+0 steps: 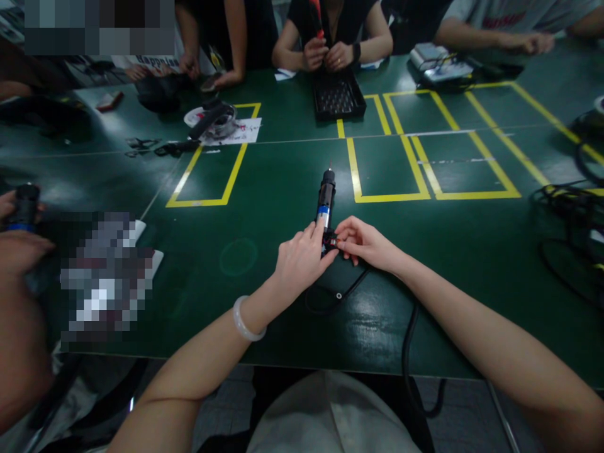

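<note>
A black electric screwdriver point(325, 195) with a blue and silver band lies on the green table, its thin bit pointing away from me. My left hand point(302, 255) is closed around its near part, fingers along the barrel and thumb by the near end. At that end, small wires and parts point(329, 241) with bits of red and orange show between my hands. The fingertips of my right hand point(361, 240) are pinched together there; what they hold is too small to tell. A black cable point(356, 283) with a small ring lies just below my hands.
Yellow tape outlines point(391, 199) mark the table. Across it, a person holds a red-and-black tool point(316, 17) above a black tray point(340, 97). Coiled cables point(573, 217) lie at right, a tape roll point(219, 123) at far left. A co-worker's hand holds a similar black tool point(26, 204) at left.
</note>
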Demonstrator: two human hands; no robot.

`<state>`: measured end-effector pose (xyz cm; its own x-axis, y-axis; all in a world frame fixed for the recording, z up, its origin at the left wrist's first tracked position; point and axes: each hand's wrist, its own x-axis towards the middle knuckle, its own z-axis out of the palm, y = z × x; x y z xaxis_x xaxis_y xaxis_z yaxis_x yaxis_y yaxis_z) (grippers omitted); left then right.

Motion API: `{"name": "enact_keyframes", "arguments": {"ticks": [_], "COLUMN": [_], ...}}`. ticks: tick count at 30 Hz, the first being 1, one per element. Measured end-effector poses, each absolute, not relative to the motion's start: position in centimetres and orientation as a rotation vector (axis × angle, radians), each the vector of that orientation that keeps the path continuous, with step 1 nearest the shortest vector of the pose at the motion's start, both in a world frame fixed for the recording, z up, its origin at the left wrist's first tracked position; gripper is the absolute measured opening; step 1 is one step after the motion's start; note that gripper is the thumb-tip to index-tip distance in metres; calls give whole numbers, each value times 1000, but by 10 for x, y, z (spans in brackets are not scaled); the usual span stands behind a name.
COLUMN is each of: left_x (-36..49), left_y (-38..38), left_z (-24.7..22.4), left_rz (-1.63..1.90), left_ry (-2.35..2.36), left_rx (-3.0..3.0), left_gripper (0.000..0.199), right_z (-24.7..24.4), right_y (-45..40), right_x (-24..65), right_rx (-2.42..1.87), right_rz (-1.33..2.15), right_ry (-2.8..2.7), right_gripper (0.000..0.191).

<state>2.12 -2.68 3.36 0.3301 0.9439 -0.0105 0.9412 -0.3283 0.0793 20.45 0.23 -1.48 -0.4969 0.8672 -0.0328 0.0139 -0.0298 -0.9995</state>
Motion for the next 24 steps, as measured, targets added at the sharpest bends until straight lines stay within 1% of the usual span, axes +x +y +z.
{"name": "enact_keyframes", "arguments": {"ticks": [4, 8, 14, 18, 24], "left_x": [22, 19, 10, 10, 14], "left_y": [-28, -26, -14, -10, -10], "left_z": [34, 31, 21, 18, 15], "left_rz": [66, 111, 232, 281, 313], "left_ry": [1774, 1758, 1665, 1638, 1692], "left_rx": [2515, 2509, 2417, 2343, 2344], "left_gripper": [68, 70, 81, 86, 82], "right_z": [-16, -18, -19, -17, -12], "right_y": [3, 3, 3, 2, -1], "right_x": [205, 204, 200, 199, 200], "right_rx": [-1084, -1120, -1126, -1147, -1180], "right_rz": [1498, 1332, 1405, 1368, 1285], "right_ry": [-1696, -1770, -1676, -1690, -1753], "right_gripper": [24, 21, 24, 17, 13]}}
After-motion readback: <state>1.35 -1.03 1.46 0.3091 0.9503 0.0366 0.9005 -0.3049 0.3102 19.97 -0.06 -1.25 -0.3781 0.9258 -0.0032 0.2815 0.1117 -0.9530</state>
